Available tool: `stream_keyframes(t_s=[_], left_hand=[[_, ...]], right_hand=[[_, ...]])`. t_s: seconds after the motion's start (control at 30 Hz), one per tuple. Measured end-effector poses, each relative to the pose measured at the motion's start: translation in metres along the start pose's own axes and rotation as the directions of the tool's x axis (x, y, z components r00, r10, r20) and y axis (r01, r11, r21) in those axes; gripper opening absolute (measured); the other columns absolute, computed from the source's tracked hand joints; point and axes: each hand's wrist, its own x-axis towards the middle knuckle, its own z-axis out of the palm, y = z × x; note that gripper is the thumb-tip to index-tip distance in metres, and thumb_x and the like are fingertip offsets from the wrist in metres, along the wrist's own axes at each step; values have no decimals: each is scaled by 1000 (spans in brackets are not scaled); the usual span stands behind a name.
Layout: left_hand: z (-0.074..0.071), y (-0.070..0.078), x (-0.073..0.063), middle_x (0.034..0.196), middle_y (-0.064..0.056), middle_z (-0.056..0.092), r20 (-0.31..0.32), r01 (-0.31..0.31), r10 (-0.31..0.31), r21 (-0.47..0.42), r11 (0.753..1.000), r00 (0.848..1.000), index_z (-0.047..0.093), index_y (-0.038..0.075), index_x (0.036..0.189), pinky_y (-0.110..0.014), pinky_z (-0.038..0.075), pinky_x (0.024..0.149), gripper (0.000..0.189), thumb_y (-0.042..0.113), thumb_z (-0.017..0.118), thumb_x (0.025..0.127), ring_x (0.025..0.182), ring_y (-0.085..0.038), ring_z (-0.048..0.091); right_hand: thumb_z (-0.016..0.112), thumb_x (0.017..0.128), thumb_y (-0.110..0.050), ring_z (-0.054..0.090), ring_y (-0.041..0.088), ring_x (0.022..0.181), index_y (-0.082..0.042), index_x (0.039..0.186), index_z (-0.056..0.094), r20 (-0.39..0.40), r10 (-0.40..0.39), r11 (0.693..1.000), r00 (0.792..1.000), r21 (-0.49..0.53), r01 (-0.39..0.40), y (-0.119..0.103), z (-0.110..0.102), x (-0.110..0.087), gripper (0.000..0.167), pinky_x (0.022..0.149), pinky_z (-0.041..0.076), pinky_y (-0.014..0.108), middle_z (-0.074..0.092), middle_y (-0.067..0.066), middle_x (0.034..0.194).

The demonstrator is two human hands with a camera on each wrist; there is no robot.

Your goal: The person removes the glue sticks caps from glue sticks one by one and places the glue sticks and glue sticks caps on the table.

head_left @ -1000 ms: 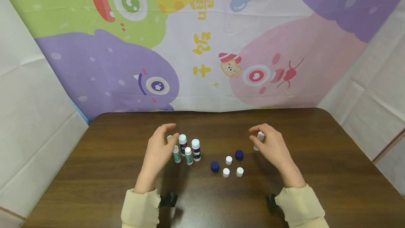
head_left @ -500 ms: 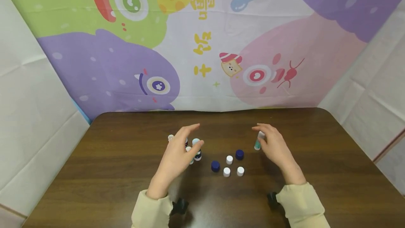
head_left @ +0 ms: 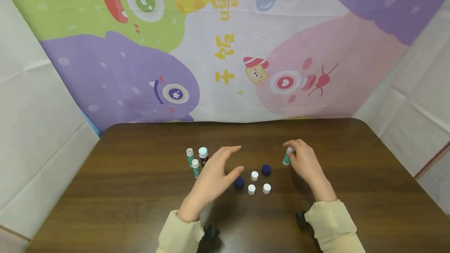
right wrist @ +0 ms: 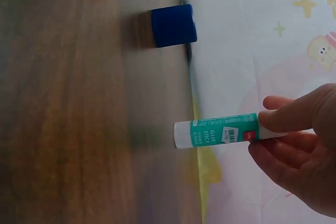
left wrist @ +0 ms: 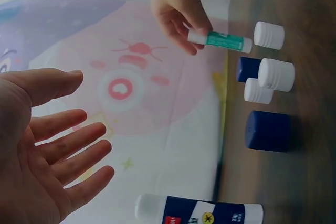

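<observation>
My right hand (head_left: 306, 162) pinches the white upper end of a green glue stick (right wrist: 223, 131) between thumb and fingers. The stick is near upright, its lower end close to the tabletop. My left hand (head_left: 212, 177) hovers with spread, relaxed fingers and an empty palm, just left of a navy cap (head_left: 239, 183). Behind that hand, two green glue sticks (head_left: 195, 169) and a dark-labelled one (head_left: 203, 156) stand upright. Another navy glue stick (left wrist: 205, 211) appears at the bottom of the left wrist view; the left hand hides it in the head view.
Between the hands lie a second navy cap (head_left: 266, 170) and three white caps (head_left: 254, 175), loosely grouped on the brown wooden table (head_left: 123, 190). A cartoon-printed cloth (head_left: 225, 100) hangs behind the table's far edge.
My left hand has moved right from the group of glue sticks toward the caps, uncovering the sticks at the left. The right hand stays nearly in place with its glue stick.
</observation>
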Motion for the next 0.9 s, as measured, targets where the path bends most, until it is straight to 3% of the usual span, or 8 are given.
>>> stream_keyframes(t_s=[0.27, 0.5, 0.9], left_hand=[[3, -1, 0, 126, 5, 52, -14, 5, -5, -3, 1000, 1000, 49, 17, 129, -36, 41, 95, 48, 27, 64, 84, 119, -13, 47], [5, 1, 2, 127, 3, 52, -15, -8, 8, 23, 1000, 1000, 49, 16, 129, -36, 43, 92, 48, 27, 64, 84, 117, -14, 49], [9, 4, 7, 126, 2, 52, -19, -13, 13, 19, 1000, 1000, 49, 16, 129, -38, 43, 92, 48, 26, 64, 84, 115, -16, 50]], right_hand=[[58, 79, 7, 58, 33, 88, 0, 98, 62, -13, 10, 1000, 1000, -8, -10, -7, 1, -5, 20, 76, 46, 46, 60, 17, 96], [61, 80, 2, 58, 26, 81, -2, 96, 62, -39, -61, 998, 997, 24, 62, -32, -1, -8, 16, 72, 48, 40, 61, 13, 92], [68, 81, -11, 59, 16, 75, -4, 97, 62, -83, -111, 984, 990, 128, 121, -70, -11, -19, 18, 66, 50, 31, 59, 5, 91]])
